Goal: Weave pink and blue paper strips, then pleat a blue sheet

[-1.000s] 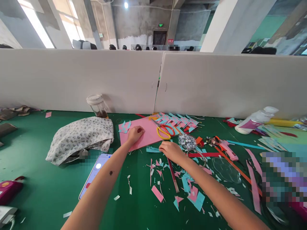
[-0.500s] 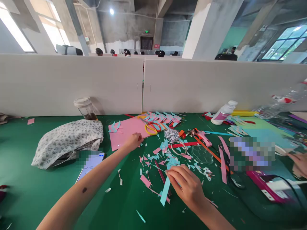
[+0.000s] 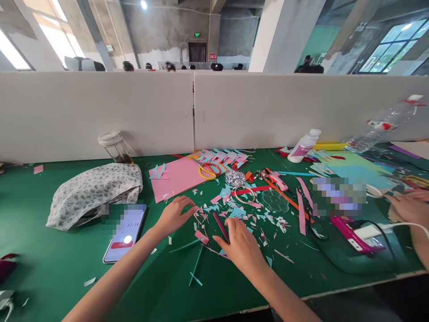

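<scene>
My left hand (image 3: 174, 214) rests on the green table (image 3: 60, 268) at the near left edge of a scatter of pink and blue paper scraps (image 3: 234, 212), fingers bent and spread, holding nothing I can see. To its right, my right hand (image 3: 240, 243) lies palm down on the scraps, its fingers stretched over pink and blue strips. A pink sheet (image 3: 177, 179) lies just beyond my left hand. At the sheet's far right corner lie scissors (image 3: 209, 170) with yellow and red handles.
A phone (image 3: 125, 232) lies left of my left hand, next to a flowered cloth bag (image 3: 94, 190) and a lidded cup (image 3: 114, 146). A pink glue gun (image 3: 276, 179), a white bottle (image 3: 303, 146) and coloured sheets lie to the right. Another person's hand (image 3: 407, 208) is at far right.
My left hand has come back from the pink sheet to the scraps. My right hand let go of a blue strip and now lies flat on the scraps. The view has shifted right.
</scene>
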Available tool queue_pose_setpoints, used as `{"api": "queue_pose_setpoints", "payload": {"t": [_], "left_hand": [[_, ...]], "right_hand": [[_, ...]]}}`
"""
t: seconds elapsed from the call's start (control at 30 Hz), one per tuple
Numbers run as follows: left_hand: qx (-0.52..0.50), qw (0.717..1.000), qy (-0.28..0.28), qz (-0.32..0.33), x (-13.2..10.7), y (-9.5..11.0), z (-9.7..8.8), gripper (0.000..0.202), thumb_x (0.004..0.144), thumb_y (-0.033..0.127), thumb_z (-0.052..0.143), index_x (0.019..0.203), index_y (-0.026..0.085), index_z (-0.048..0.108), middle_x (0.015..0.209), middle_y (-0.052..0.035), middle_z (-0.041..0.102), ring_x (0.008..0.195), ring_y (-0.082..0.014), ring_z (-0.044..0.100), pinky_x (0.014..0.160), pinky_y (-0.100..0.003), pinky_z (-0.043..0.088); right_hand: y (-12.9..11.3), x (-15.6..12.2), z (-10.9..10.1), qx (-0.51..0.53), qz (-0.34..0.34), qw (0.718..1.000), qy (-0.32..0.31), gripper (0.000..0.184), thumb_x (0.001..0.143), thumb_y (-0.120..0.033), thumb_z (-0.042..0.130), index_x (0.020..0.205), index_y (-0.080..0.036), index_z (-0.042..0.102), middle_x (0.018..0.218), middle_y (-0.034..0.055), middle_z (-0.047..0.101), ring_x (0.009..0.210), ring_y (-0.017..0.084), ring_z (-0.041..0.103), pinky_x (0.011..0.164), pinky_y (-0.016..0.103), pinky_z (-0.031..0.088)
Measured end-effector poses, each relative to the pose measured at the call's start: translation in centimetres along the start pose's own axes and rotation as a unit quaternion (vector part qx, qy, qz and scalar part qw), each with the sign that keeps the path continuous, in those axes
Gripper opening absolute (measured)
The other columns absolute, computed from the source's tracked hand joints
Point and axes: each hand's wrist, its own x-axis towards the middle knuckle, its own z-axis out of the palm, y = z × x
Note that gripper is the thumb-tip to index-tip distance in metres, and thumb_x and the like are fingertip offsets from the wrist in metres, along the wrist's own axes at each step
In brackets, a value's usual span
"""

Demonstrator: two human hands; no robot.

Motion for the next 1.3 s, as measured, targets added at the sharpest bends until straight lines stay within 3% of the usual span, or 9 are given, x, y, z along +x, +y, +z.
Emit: {"api": "queue_pose_setpoints", "payload": {"t": [0.23,0.33,0.43,0.67,0.77,0.87,1.03,1.13,1.3], "left_hand": [[0.108,0.991,-0.061,0.054,-4.6,3.1,2.7,0.031,0.067,0.043,0.068,0.093,0.027,0.060,0.098,-0.0038,0.063,0.091,-0.0243,0.056,0.078,-0.037,0.041],[0.099,0.992,-0.069,0.035,-5.3,3.2,3.5,0.017,0.077,0.028,0.057,0.094,0.028,0.060,0.096,-0.0033,0.064,0.089,-0.0225,0.058,0.077,-0.036,0.042],[0.059,0.996,-0.070,0.017,-5.6,3.0,3.4,0.023,0.083,0.018,0.044,0.094,0.028,0.061,0.093,-0.0029,0.066,0.089,-0.0201,0.060,0.079,-0.034,0.044],[-0.044,0.997,0.025,-0.052,-7.2,2.3,2.9,0.017,0.086,0.031,0.045,0.094,0.032,0.059,0.092,0.0012,0.067,0.082,-0.0174,0.063,0.072,-0.029,0.049],[-0.132,0.980,0.099,-0.107,-8.1,1.4,3.0,0.016,0.084,0.035,0.049,0.099,0.032,0.055,0.087,0.0020,0.066,0.074,-0.0158,0.064,0.070,-0.029,0.051],[-0.253,0.941,0.163,-0.158,-8.8,0.0,3.0,0.022,0.082,0.040,0.051,0.101,0.029,0.048,0.088,0.0002,0.064,0.075,-0.0168,0.066,0.066,-0.028,0.052],[-0.409,0.860,0.226,-0.205,-9.1,-1.7,3.2,0.031,0.078,0.043,0.056,0.102,0.026,0.044,0.107,-0.0059,0.063,0.089,-0.0209,0.066,0.069,-0.030,0.052],[-0.451,0.840,0.230,-0.197,-8.6,-1.9,3.4,0.032,0.076,0.041,0.060,0.101,0.026,0.046,0.114,-0.0071,0.060,0.097,-0.0226,0.063,0.069,-0.030,0.052],[-0.447,0.850,0.180,-0.211,-7.6,-1.7,4.0,0.030,0.075,0.042,0.060,0.096,0.021,0.058,0.109,-0.0086,0.065,0.097,-0.0231,0.062,0.078,-0.032,0.049]], "right_hand": [[0.9,-2.1,0.9,-0.034,0.036,0.999,0.004,0.028,0.092,-0.041,0.034,0.073,-0.022,0.041,0.065,0.0056,0.053,0.061,0.021,0.058,0.041,0.028,0.043],[1.1,-2.2,0.7,-0.026,0.037,0.999,0.005,0.027,0.092,-0.038,0.034,0.071,-0.023,0.039,0.064,0.0044,0.053,0.060,0.019,0.057,0.042,0.027,0.043],[1.5,-2.3,0.1,-0.014,0.043,0.999,0.011,0.026,0.093,-0.037,0.034,0.073,-0.023,0.041,0.065,0.0031,0.052,0.059,0.017,0.056,0.045,0.026,0.044],[2.6,-2.5,-1.1,0.004,0.038,0.999,-0.002,0.031,0.093,-0.039,0.035,0.070,-0.023,0.046,0.064,0.0008,0.054,0.056,0.012,0.055,0.045,0.021,0.042],[6.6,-2.0,-2.3,-0.055,0.122,0.990,0.032,0.030,0.092,-0.041,0.034,0.080,-0.020,0.052,0.072,0.0051,0.060,0.064,0.016,0.058,0.057,0.026,0.046],[12.9,-1.6,-3.8,-0.125,0.219,0.966,0.065,0.038,0.089,-0.041,0.034,0.100,-0.010,0.054,0.088,0.0181,0.061,0.081,0.028,0.059,0.067,0.039,0.046],[21.5,-1.3,-5.1,-0.187,0.333,0.924,-0.012,0.062,0.081,-0.048,0.041,0.115,0.003,0.048,0.096,0.0300,0.059,0.087,0.040,0.058,0.064,0.045,0.045],[23.9,-0.6,-5.1,-0.195,0.370,0.907,-0.051,0.067,0.080,-0.050,0.043,0.113,0.008,0.049,0.093,0.0336,0.059,0.083,0.042,0.060,0.060,0.044,0.044],[24.5,0.8,-4.2,-0.200,0.391,0.892,-0.105,0.041,0.084,-0.033,0.040,0.095,0.001,0.061,0.071,0.0254,0.063,0.066,0.037,0.063,0.056,0.043,0.044]]}}
